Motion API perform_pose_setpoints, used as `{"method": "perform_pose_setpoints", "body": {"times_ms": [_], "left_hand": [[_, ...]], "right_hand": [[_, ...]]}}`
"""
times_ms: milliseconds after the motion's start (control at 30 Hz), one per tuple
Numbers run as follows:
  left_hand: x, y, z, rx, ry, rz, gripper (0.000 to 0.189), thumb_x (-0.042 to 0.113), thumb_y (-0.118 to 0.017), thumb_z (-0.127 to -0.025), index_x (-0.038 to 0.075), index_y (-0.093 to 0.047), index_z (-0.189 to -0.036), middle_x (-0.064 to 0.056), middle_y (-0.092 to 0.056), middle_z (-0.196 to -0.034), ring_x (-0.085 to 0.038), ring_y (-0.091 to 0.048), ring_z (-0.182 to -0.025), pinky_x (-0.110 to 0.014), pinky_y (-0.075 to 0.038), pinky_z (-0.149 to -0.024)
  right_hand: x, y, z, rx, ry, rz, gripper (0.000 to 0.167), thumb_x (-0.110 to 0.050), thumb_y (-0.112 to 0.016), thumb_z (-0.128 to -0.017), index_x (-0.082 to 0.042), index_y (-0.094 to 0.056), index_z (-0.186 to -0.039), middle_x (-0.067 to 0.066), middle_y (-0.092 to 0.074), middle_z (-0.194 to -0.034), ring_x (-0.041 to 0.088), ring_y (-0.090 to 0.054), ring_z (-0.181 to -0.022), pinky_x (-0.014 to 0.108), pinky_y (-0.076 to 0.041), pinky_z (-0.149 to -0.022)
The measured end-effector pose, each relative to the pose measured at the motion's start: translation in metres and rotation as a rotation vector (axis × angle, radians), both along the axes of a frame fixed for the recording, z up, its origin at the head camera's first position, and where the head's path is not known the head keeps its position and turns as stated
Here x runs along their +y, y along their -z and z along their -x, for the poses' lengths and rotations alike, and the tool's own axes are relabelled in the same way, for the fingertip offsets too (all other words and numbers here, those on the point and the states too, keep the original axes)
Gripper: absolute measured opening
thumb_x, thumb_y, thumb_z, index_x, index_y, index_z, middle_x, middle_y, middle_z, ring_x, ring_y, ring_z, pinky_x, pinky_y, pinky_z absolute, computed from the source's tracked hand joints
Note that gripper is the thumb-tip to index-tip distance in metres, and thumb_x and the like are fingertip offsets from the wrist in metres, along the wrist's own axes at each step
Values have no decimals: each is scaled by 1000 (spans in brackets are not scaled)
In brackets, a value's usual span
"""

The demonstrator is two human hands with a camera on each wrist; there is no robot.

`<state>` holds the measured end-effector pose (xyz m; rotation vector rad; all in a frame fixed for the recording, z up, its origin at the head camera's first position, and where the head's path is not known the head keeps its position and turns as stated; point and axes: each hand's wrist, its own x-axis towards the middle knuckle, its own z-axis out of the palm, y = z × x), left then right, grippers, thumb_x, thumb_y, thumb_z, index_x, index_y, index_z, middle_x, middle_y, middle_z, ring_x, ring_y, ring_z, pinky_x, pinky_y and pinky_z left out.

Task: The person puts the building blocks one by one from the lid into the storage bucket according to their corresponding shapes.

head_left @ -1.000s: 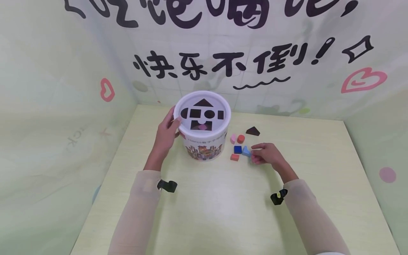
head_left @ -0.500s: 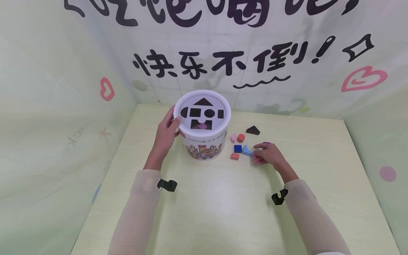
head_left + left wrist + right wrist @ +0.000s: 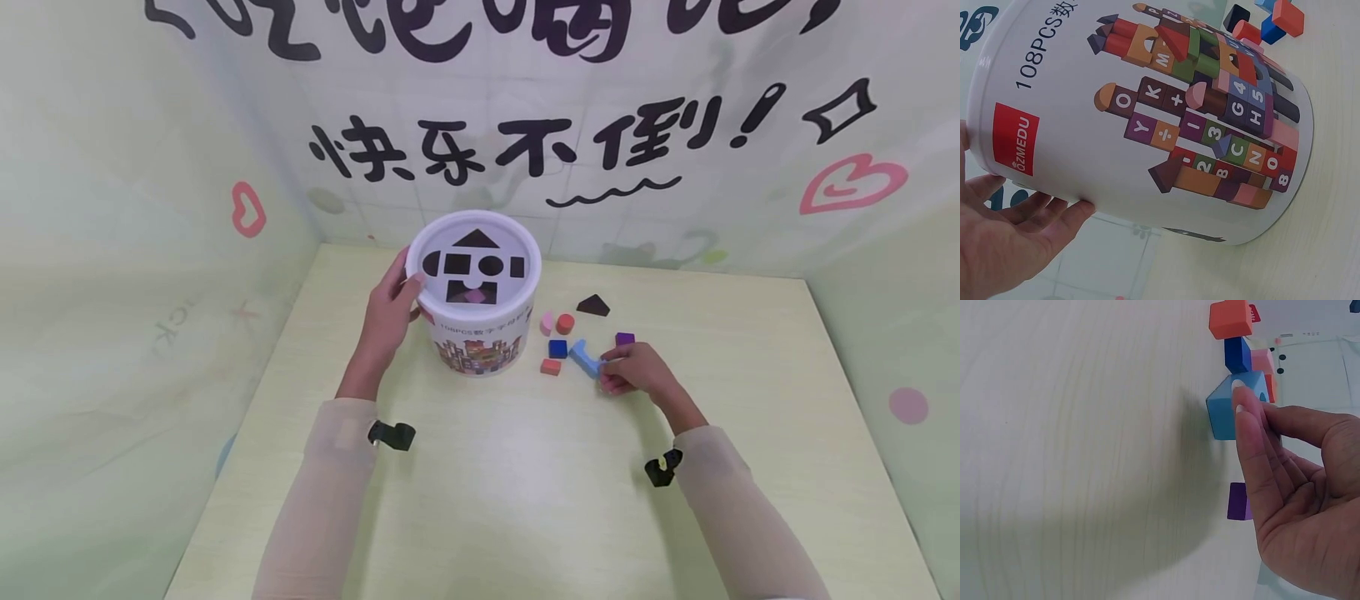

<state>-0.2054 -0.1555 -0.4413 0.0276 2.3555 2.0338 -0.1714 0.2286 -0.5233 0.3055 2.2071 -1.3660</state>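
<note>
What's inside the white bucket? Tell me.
Inside the white bucket, a pinkish piece shows through a notched cutout in the lid. Everything else is too dark or covered to see.

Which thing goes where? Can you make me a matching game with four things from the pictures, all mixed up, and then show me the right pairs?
Things:
1. Left hand
2. Right hand
3. Lid
4. Red cylinder

Places and states:
A. Beside the pink block
B. Holding the light blue block
C. Holding the side of the tub
D. Has dark shaped openings

Right pairs: 1-C, 2-B, 3-D, 4-A.
</note>
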Motion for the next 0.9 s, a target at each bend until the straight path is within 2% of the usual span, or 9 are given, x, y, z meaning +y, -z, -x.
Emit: {"method": "perform_pose_setpoints", "body": {"times_ms": [467,733,900], "left_hand": [[0,1,1,-9,-1,-4,49,40,-52,-99,47,-37,-146,-4,-48,-147,-26,-53,-125,-49,-50,-100],[0,-1,0,-10,4,1,50,40,-52,-99,46,-36,-146,-4,-48,-147,-26,-52,-126,-49,-49,-101],[0,-1,0,-10,4,-1,50,40,-52,-99,46,-36,-147,-5,-47,-147,-26,-52,-126,-49,-49,-100]], "right_hand": [[-12,2,-2,-1,-92,-28,34,-10,-61,-94,10,-61,-122,8,-70,-77,13,-66,-61,30,-61,-62],[-25,-3,0,-6,-47,-75,38,-10,-64,-93,10,-59,-125,12,-70,-81,13,-66,-60,29,-61,-61],[-36,-3,-3,-11,-24,-98,40,-5,-63,-91,13,-57,-126,12,-70,-75,12,-66,-57,29,-61,-58]]}}
